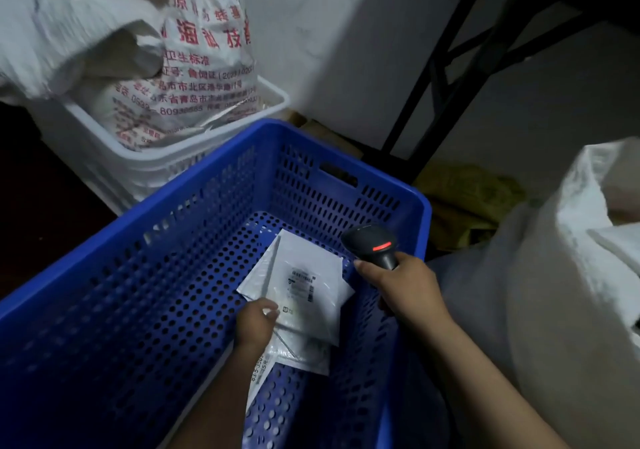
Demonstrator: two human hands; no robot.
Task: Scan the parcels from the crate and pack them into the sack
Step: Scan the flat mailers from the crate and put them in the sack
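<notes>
Head: L hand point(256, 322) grips parcel point(304, 285) beside R hand point(405, 292).

My left hand point(258, 322) low, forearm reaching forward from bottom edge, thumb on top of parcel point(304, 285), pinching its near corner. My right hand point(405, 289) higher to right, fingers curled round scanner point(372, 244) grip, forearm angling in from lower right. Both forearms bare, hands apart.
</notes>
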